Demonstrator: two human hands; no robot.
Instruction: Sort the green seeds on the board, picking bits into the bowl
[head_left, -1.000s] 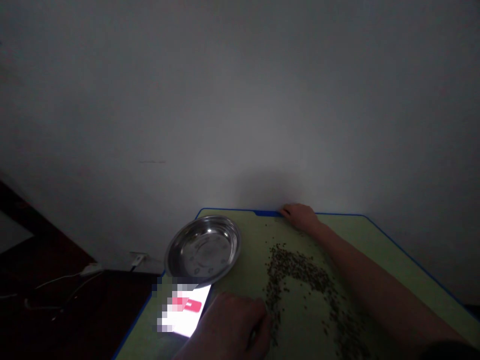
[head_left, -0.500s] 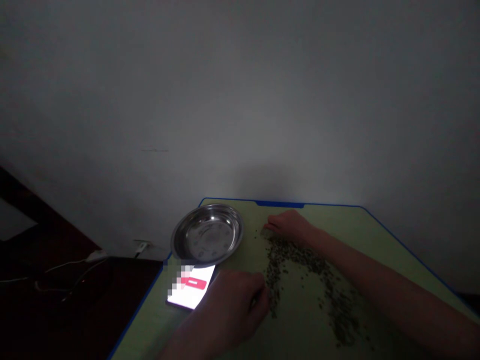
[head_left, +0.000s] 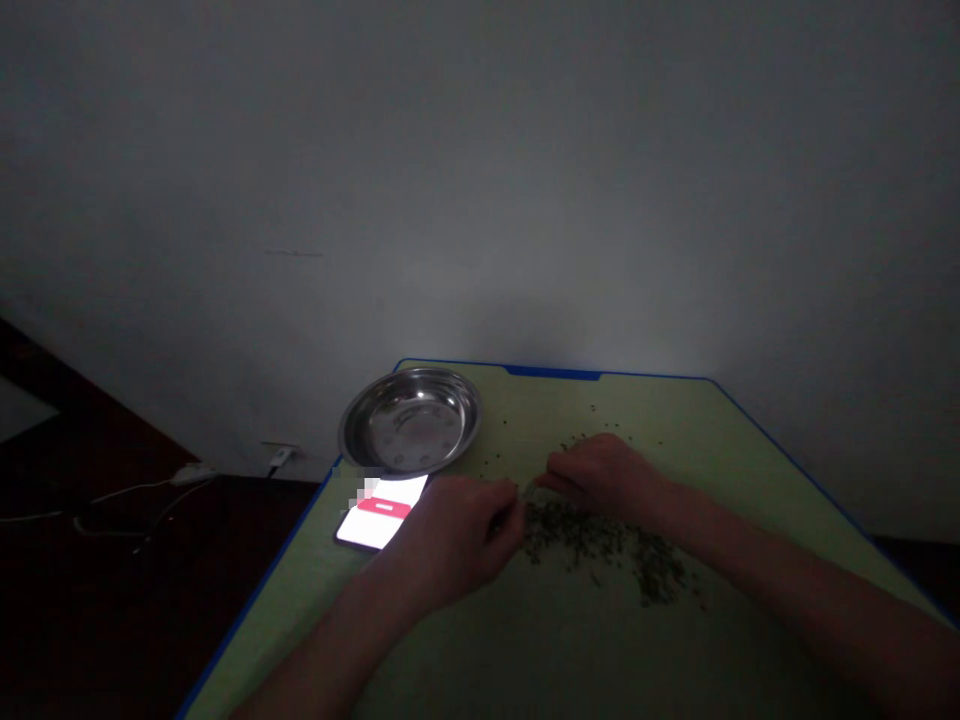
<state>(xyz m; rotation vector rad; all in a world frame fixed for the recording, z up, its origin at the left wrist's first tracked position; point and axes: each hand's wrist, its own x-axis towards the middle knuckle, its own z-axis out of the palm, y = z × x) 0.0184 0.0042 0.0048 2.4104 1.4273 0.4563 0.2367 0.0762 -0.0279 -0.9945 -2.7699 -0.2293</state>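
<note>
Small dark bits (head_left: 585,535), like seeds or beans, lie loosely scattered on the pale green table top. At the left edge of this spread is my left hand (head_left: 469,530), its fingers curled closed, with the fingertips low by the table. Just to the right and slightly farther off, my right hand (head_left: 600,475) is also closed, its fingertips pointing left above the bits. Something thin and pale seems to be at the right fingertips, too dim to name. Whatever the left fingers hold, if anything, is hidden. The two hands nearly meet but do not touch.
A shallow steel basin (head_left: 416,430) stands at the table's back left. In front of it lies a phone (head_left: 379,515) with a lit screen, partly behind my left wrist. The blue-edged table (head_left: 465,660) stands near a grey wall; cables (head_left: 150,490) lie at the left.
My right hand has drawn closer, toward my left hand, and the long trail of bits is now gathered into a shorter band. A few stray bits show behind it. The view has tipped downward slightly.
</note>
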